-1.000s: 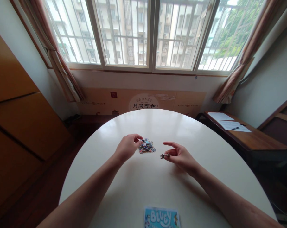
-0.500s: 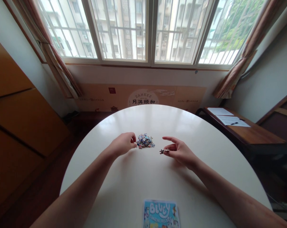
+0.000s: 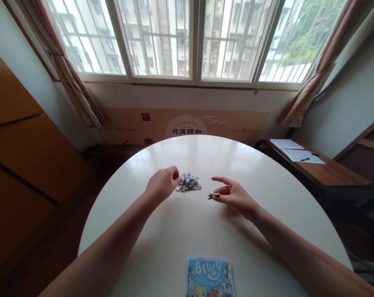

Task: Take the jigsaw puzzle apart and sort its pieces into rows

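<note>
A small heap of jigsaw puzzle pieces (image 3: 189,182), mostly blue and white, lies on the round white table (image 3: 174,243). My left hand (image 3: 163,181) is at the heap's left edge with its fingers curled in. Whatever its fingertips may hold is hidden. To the right of the heap, my right hand (image 3: 233,196) pinches a joined bit of puzzle (image 3: 212,196) between thumb and bent fingers. The index finger of that hand stretches out above it, toward the left.
Nearer to me lies a blue picture card or booklet (image 3: 209,278) lettered "Bluey". Papers (image 3: 303,156) and a pen rest on a wooden side table (image 3: 338,175) at right. Beyond the table's far edge, a printed board (image 3: 125,126) stands below the window.
My left hand has shifted slightly up and its fingers have curled along the heap's left side. My right hand keeps its hold and has hardly moved.
</note>
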Motion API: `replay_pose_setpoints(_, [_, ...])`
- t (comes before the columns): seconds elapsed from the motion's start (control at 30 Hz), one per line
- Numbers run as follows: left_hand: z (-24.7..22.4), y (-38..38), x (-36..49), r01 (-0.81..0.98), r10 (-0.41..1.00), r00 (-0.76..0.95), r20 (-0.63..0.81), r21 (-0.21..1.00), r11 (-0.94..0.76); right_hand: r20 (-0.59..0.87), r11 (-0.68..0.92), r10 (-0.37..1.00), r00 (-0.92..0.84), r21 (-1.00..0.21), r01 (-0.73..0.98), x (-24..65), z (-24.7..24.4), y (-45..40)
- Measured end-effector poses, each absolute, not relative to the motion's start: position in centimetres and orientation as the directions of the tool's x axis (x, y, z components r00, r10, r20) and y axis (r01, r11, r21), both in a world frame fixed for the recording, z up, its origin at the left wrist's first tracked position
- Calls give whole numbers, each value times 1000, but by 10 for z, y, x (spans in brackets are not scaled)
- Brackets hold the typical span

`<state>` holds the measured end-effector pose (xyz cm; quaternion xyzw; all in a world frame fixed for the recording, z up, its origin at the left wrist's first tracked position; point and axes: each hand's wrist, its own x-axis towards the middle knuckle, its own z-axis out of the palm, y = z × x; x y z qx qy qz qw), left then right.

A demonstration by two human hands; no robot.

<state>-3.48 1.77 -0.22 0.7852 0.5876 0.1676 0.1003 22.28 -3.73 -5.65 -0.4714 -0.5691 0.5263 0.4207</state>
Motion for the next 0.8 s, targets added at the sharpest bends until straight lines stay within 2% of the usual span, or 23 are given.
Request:
replay_pose_setpoints(0.1, [-4,0,-17,745,861,410,300,435,-506,-18,-2,978,-209,-997,77,221,-55,-39])
replay_pose_setpoints(0.17, [-9,-13,-4,651,793,503,344,453,-609,-8,11,976,-215,-996,87,220,-54,-40])
replay_pose_setpoints(0.43, [-26,-29,16,558,683,622,381,395,-729,24,75,971,-236,-975,207,212,-51,-44])
replay_pose_setpoints(0.53, [-22,-25,12,542,685,590,428,419,-729,37,97,970,-242,-966,241,211,-51,-45])
replay_pose_setpoints(0.63, [-8,-14,-2,572,754,480,449,492,-657,35,89,982,-184,-952,294,214,-51,-45])
replay_pose_setpoints(0.7, [1,-3,-15,637,829,397,394,531,-558,31,71,991,-133,-948,311,217,-52,-42])
replay_pose_setpoints(0.8, [5,13,-31,740,911,335,239,533,-412,9,38,995,-99,-956,290,222,-54,-38])
